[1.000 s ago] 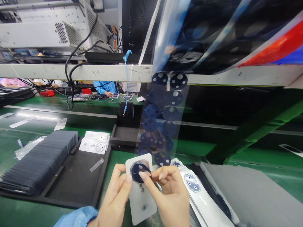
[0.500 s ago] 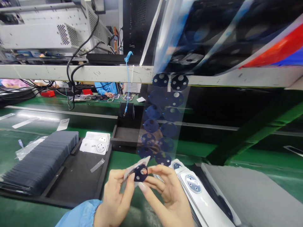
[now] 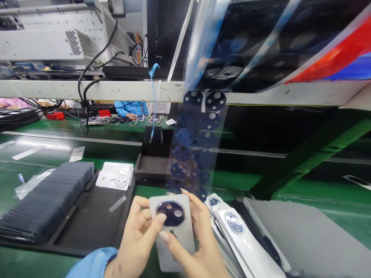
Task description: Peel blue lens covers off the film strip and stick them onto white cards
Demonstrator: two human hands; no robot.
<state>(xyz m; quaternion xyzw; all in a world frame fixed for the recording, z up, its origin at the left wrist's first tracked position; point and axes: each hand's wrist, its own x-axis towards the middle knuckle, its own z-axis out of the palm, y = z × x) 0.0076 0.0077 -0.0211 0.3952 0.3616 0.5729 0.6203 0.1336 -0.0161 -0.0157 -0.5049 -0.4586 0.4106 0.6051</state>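
Gripping pale card [image 3: 181,233]; between left hand [image 3: 140,235] and right hand [image 3: 206,241]

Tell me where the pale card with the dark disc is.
In the head view, the pale card is at bottom centre, held between the left hand and the right hand, just left of the white panels.

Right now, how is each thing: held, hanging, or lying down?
Pale card, held
Left hand, gripping the card's left side
Right hand, gripping its right side
Dark disc, on the card, partly covered
Film strip, hanging, see-through
White panels, lying overlapped
Small white cards, lying overlapped
Blue cord, hanging
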